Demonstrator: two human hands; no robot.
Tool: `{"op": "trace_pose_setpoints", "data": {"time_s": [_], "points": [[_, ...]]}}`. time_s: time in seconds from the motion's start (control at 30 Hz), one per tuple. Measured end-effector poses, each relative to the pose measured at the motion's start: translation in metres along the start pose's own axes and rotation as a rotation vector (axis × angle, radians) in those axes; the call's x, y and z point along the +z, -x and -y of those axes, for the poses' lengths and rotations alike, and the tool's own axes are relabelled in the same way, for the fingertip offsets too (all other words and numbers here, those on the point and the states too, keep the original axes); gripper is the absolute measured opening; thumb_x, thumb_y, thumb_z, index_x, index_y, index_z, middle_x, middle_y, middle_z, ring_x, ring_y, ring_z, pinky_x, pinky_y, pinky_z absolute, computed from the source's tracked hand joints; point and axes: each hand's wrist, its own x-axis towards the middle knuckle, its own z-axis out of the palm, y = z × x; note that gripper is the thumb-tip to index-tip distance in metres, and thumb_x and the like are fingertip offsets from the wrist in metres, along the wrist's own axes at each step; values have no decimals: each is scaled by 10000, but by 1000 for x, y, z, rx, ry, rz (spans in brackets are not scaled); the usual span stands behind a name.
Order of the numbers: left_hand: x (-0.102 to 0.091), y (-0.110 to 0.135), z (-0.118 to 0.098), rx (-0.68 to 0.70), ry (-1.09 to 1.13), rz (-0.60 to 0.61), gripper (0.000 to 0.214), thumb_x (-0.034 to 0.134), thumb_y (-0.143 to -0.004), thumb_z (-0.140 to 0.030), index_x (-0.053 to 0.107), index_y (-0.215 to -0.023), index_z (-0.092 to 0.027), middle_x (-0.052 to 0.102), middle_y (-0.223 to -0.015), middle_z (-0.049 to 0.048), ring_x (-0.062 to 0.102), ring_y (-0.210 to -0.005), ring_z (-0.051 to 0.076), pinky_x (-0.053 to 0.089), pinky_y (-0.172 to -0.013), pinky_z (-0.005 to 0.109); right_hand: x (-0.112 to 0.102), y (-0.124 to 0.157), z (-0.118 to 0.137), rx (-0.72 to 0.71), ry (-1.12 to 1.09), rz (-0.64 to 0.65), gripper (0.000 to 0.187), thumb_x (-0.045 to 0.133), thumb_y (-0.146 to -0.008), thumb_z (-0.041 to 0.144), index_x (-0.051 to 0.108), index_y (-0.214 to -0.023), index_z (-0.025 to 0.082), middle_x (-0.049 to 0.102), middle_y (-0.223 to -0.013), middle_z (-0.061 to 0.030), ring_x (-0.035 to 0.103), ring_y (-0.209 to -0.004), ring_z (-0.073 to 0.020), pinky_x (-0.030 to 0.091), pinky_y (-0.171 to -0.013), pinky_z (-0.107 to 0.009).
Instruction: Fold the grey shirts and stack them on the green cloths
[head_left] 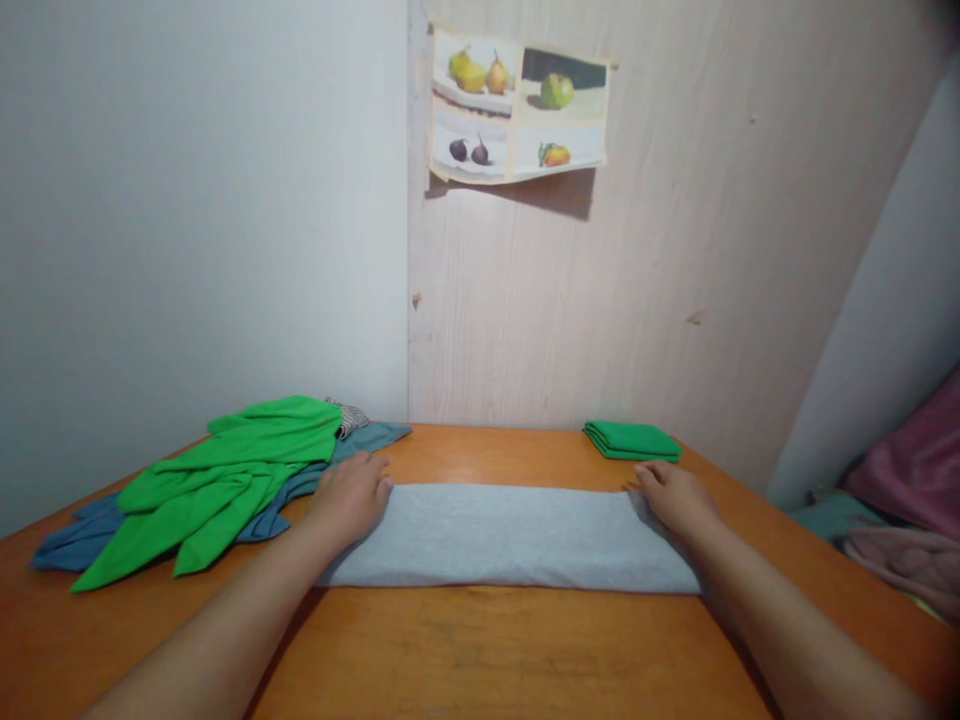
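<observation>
A grey cloth [510,535], folded into a long flat strip, lies across the orange wooden table [465,660]. My left hand [352,495] rests palm down on the strip's left end, fingers laid flat and close together. At the right end my right hand [675,495] presses down the same way, fingers stretched toward the far edge. Neither hand lifts or grips the cloth.
A loose pile of green garments [217,480] over blue cloth [75,540] sits at the table's left. A small folded green cloth [631,440] lies at the back right. Walls close off the back, with a fruit picture [517,105]. Pink and teal fabric [900,500] lies beyond the right edge.
</observation>
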Motion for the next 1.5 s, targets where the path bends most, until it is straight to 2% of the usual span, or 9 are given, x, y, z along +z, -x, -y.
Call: {"op": "trace_pose_setpoints", "data": {"time_s": [0.1, 0.2, 0.3, 0.37, 0.8, 0.9, 1.03, 1.2, 1.5], "points": [[4, 6, -18, 152, 119, 109, 412, 379, -985, -406, 634, -1229, -193, 616, -1326, 134, 524, -1260, 304, 350, -1075, 457, 3, 12, 19, -137, -9, 75, 530, 304, -993, 480, 722, -1106, 174, 706, -1195, -155, 642, -1110, -276, 454, -912, -352], [16, 12, -22, 128, 160, 244, 582, 365, -970, -579, 518, -1417, -239, 434, -1540, 122, 313, -1449, 346, 180, -1154, 588, 18, 29, 36, -275, -10, 202, 582, 381, -960, 570, 653, -1284, 171, 593, -1402, -133, 513, -1320, -278, 363, -1090, -367], [21, 14, -17, 117, 157, 324, 748, 300, -946, -688, 373, -1531, -228, 290, -1610, 124, 210, -1496, 341, 113, -1175, 596, 28, 39, 44, -296, 127, 351, 774, 274, -954, 655, 449, -1481, 115, 370, -1570, -163, 287, -1472, -319, 224, -1180, -493], [18, 17, -15, 129, 134, 352, 813, 286, -929, -724, 332, -1551, -202, 261, -1616, 135, 194, -1500, 342, 103, -1186, 582, 28, 43, 45, -281, 169, 401, 829, 217, -952, 679, 354, -1530, 101, 290, -1606, -162, 211, -1500, -309, 182, -1194, -510], [-25, 103, -4, 184, 160, 403, 882, 339, -890, -776, 269, -1574, -223, 199, -1631, 115, 141, -1514, 325, 60, -1207, 556, -8, 125, 33, -308, 146, 439, 899, 252, -912, 760, 345, -1541, 123, 251, -1617, -143, 180, -1507, -308, 151, -1220, -504], [-33, 102, -22, 171, 144, 359, 831, 331, -918, -728, 323, -1555, -195, 211, -1625, 137, 118, -1515, 344, 52, -1189, 603, -15, 125, 53, -283, 166, 418, 892, 268, -921, 735, 364, -1525, 85, 276, -1602, -178, 206, -1497, -338, 178, -1202, -543], [-39, 99, -72, 292, 200, 333, 731, 251, -976, -647, 339, -1544, -195, 218, -1629, 131, 139, -1518, 300, 81, -1196, 573, -19, 130, 108, -385, 32, 413, 829, 250, -958, 671, 362, -1524, 76, 271, -1607, -167, 206, -1501, -306, 187, -1213, -469], [-32, 106, -118, 431, 267, 355, 840, 275, -906, -775, 298, -1559, -247, 198, -1640, 116, 80, -1521, 341, 32, -1177, 627, -11, 152, 163, -464, -42, 467, 770, 215, -993, 592, 326, -1536, 58, 242, -1618, -166, 163, -1512, -298, 162, -1213, -473], [-30, 122, -120, 402, 250, 431, 963, 278, -818, -879, 289, -1563, -269, 158, -1643, 132, 31, -1518, 379, -14, -1123, 724, 4, 172, 154, -433, 78, 519, 783, 141, -979, 649, 238, -1578, 154, 154, -1647, -105, 75, -1526, -292, 76, -1206, -540]]}}
